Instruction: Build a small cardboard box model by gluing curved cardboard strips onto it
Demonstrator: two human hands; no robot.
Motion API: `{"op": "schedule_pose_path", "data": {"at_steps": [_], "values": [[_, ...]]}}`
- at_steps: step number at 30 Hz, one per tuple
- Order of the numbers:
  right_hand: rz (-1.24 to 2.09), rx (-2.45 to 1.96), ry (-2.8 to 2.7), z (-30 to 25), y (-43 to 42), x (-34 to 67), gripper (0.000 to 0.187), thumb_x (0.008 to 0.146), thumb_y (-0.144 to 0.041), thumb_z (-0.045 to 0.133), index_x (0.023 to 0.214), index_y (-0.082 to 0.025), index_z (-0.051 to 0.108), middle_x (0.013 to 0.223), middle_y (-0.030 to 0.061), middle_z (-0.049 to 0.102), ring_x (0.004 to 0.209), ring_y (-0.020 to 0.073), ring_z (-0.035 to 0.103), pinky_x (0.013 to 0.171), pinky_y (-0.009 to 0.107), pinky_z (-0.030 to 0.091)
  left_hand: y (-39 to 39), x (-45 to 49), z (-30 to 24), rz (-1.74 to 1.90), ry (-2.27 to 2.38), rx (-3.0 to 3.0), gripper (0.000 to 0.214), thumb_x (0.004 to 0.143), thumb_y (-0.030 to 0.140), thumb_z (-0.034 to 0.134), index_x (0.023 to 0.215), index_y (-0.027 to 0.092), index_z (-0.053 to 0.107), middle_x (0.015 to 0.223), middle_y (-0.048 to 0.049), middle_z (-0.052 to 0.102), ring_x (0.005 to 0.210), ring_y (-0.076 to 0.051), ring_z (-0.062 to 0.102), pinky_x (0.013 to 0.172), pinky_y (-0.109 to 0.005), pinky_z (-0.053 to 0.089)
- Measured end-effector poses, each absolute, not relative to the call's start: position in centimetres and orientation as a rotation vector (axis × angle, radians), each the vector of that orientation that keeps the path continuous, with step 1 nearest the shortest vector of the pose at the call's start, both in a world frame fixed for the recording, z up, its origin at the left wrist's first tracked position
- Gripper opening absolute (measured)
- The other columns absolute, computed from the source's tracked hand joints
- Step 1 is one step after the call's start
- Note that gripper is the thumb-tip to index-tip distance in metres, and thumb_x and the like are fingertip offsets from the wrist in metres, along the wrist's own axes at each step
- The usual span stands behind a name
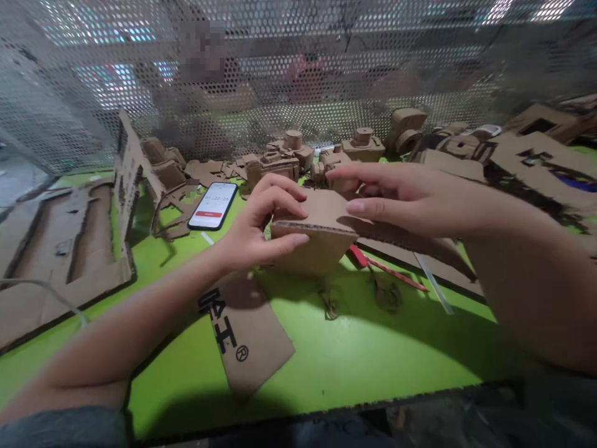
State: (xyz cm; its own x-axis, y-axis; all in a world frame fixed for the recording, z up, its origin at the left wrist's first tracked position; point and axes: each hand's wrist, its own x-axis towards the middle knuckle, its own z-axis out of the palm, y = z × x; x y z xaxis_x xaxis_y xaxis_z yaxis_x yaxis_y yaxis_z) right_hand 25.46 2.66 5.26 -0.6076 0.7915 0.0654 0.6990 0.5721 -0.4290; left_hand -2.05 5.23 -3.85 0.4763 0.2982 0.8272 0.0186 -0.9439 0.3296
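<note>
A folded cardboard piece (312, 246), boxlike with a flat top and a corrugated cut edge, is raised a little above the green table. My left hand (263, 221) grips its left end, fingers over the top and thumb along the front face. Over its right side is my right hand (396, 196), fingers apart and partly bent, thumb tip at or just above the top surface; whether it touches cannot be made out. Below lies a flat cardboard sheet (254, 336) with black printing. A red-handled tool (358, 256) and a thin red stick (396, 274) lie behind the piece.
A phone (212, 206) showing a timer lies left of my hands. Cardboard models (364, 146) and scraps line the back before a perforated metal screen (298, 81). A large cardboard frame (60, 230) stands left; more cardboard (536, 162) piles up right. A translucent strip (433, 283) lies near my right forearm.
</note>
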Motion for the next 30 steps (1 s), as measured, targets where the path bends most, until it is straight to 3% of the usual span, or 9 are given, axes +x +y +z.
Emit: {"op": "schedule_pose_path", "data": {"at_steps": [3, 7, 9, 14, 20, 30], "values": [[0.688, -1.321, -2.621, 6.5, 2.7, 24.7, 0.056, 0.094, -0.066, 0.063, 0.127, -0.023, 0.076, 0.106, 0.0078, 0.076, 0.090, 0.0275, 0.069, 0.073, 0.036, 0.050, 4.7, -2.0, -3.6, 1.460, 0.330, 2.579, 0.055, 0.086, 0.066, 0.088, 0.127, 0.034, 0.070, 0.126, -0.0093, 0.067, 0.122, -0.030, 0.068, 0.107, -0.050, 0.063], [0.713, -1.367, -2.678, 7.1, 2.5, 23.7, 0.044, 0.092, -0.065, 0.066, 0.100, -0.022, 0.068, 0.089, 0.0053, 0.069, 0.075, 0.0205, 0.060, 0.062, 0.032, 0.041, 5.5, -1.9, -4.9, 1.482, 0.408, 2.542, 0.107, 0.072, 0.082, 0.089, 0.161, 0.039, 0.047, 0.150, -0.0139, 0.059, 0.140, -0.038, 0.060, 0.116, -0.058, 0.059], [0.697, -1.362, -2.684, 6.9, 2.3, 23.5, 0.042, 0.092, -0.064, 0.065, 0.097, -0.022, 0.064, 0.087, 0.0050, 0.068, 0.072, 0.0190, 0.059, 0.060, 0.031, 0.040, 6.3, -2.1, -5.7, 1.460, 0.360, 2.522, 0.119, 0.070, 0.083, 0.089, 0.168, 0.040, 0.036, 0.155, -0.0142, 0.058, 0.137, -0.039, 0.063, 0.114, -0.059, 0.059], [0.909, -1.359, -2.659, 6.4, 2.2, 23.0, 0.037, 0.086, -0.055, 0.074, 0.100, -0.023, 0.065, 0.087, 0.0039, 0.071, 0.071, 0.0204, 0.064, 0.059, 0.031, 0.044, 7.2, -2.5, -6.6, 1.398, 0.405, 2.544, 0.116, 0.069, 0.081, 0.092, 0.164, 0.039, 0.041, 0.148, -0.0139, 0.065, 0.134, -0.040, 0.066, 0.116, -0.059, 0.056], [0.990, -1.330, -2.663, 6.4, 2.7, 21.5, 0.023, 0.080, -0.043, 0.079, 0.095, -0.026, 0.073, 0.082, 0.0027, 0.074, 0.079, 0.0259, 0.071, 0.071, 0.036, 0.055, 6.7, -2.5, -6.0, 1.343, 0.370, 2.624, 0.114, 0.069, 0.074, 0.096, 0.163, 0.037, 0.043, 0.146, -0.0137, 0.066, 0.129, -0.039, 0.069, 0.111, -0.054, 0.059], [1.073, -1.314, -2.602, 6.0, 3.4, 21.5, 0.025, 0.079, -0.047, 0.082, 0.086, -0.025, 0.071, 0.084, 0.0033, 0.076, 0.083, 0.0272, 0.074, 0.070, 0.037, 0.057, 6.6, -2.3, -6.2, 1.363, 0.478, 2.484, 0.110, 0.065, 0.080, 0.095, 0.156, 0.032, 0.054, 0.150, -0.0155, 0.067, 0.138, -0.043, 0.066, 0.119, -0.057, 0.054]]}}
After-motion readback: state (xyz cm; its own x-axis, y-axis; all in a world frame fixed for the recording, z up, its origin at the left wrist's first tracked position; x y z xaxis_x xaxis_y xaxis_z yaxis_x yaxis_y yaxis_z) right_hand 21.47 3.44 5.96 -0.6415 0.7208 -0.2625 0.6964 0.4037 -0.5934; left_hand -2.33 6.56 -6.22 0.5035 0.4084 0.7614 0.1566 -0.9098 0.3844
